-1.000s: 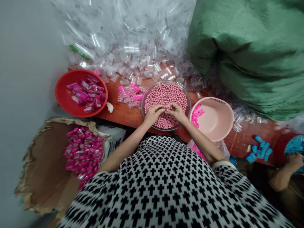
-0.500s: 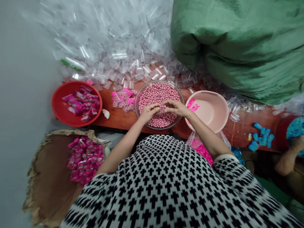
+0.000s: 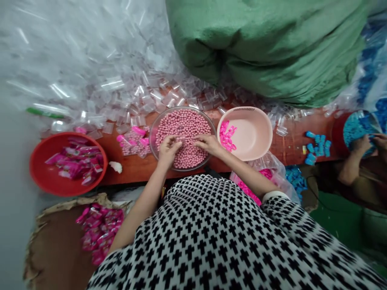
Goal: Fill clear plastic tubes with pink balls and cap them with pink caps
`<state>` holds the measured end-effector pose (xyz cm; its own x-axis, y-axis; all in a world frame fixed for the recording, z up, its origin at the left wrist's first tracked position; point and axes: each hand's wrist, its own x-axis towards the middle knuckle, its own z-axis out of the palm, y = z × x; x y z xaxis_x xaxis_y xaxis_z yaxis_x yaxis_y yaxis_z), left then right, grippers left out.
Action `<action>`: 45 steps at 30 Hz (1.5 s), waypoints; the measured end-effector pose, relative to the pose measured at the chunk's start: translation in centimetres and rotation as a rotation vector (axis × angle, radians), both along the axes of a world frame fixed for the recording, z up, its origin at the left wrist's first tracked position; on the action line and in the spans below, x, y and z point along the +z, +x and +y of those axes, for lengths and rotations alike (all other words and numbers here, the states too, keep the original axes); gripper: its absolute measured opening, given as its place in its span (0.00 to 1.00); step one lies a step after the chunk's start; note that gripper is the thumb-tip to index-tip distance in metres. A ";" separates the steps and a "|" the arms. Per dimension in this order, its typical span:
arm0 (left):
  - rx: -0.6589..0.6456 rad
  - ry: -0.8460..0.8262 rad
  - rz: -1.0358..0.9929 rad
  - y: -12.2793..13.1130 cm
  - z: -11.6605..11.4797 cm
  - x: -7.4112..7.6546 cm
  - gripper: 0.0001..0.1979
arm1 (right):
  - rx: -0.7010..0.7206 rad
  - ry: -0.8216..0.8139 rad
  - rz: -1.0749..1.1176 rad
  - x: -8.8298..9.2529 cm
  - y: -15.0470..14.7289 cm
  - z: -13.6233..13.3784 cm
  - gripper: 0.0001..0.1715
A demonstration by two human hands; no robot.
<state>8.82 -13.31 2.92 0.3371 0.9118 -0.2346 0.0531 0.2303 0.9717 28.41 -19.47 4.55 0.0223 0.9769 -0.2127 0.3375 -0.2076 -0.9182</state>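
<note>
A round metal-rimmed bowl full of pink beads stands in front of me. Over its left side, my left hand is closed with thumb and fingers around what looks like a small clear plastic container, partly hidden. My right hand hovers at the bowl's right side, thumb and fingers slightly apart, with nothing visible between them. To the right, a pale pink basin holds bright pink plastic pieces. Left of the bowl lie clear containers of beads with pink tops.
A red basin holds pink-wrapped packs; more packs sit in a torn carton below. Clear plastic containers are heaped behind, beside a big green sack. Blue pieces and another person's hands are at right.
The view has shifted, so the basins sit further left. My hands, close together over the beads before, have moved apart, the clear container seemingly staying with the left.
</note>
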 end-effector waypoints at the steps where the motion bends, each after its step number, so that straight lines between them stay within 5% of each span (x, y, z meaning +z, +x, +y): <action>1: 0.003 0.026 0.012 -0.1 0.0 0.0 0.21 | 0.023 0.030 -0.105 0.1 0.3 -0.5 0.16; 3: -0.047 0.055 0.043 -0.1 0.0 0.2 0.19 | -0.009 0.050 -0.231 0.2 1.7 -1.6 0.14; 5: -0.092 0.054 0.070 0.1 0.0 0.3 0.18 | -0.184 0.006 -0.291 0.0 4.2 -2.7 0.13; 7: -0.083 0.053 0.077 0.6 -0.1 0.5 0.19 | -0.388 -0.094 -0.373 -0.6 7.5 -3.5 0.14; 10: -0.087 0.056 0.062 1.5 0.0 0.8 0.19 | -0.490 -0.292 -0.572 -2.0 11.9 -4.0 0.12; 13: -0.119 0.020 0.045 2.1 -0.2 1.0 0.20 | -0.365 -0.373 -0.750 -3.3 13.9 -3.7 0.16; 18: -0.106 -0.026 0.040 2.4 -1.0 0.7 0.23 | 0.106 -0.304 -0.971 -4.4 14.3 -2.9 0.19; 20: -0.116 -0.043 0.031 2.5 -1.3 0.5 0.22 | 0.141 -0.326 -1.012 -4.7 14.8 -2.8 0.18; 24: -0.122 -0.081 0.025 2.8 -1.9 0.4 0.21 | -0.115 -0.425 -0.945 -5.4 16.6 -3.1 0.19; 30: -0.121 -0.058 0.047 3.1 -2.5 0.2 0.21 | -0.392 -0.363 -0.743 -5.5 19.7 -4.7 0.19; 41: -0.125 -0.122 -0.035 3.8 -2.5 0.9 0.22 | -0.272 -0.498 -0.847 -5.1 17.7 -4.6 0.18; 45: -0.125 -0.068 0.012 4.0 -2.5 1.7 0.21 | -0.410 -0.334 -0.565 -3.9 16.3 -4.2 0.16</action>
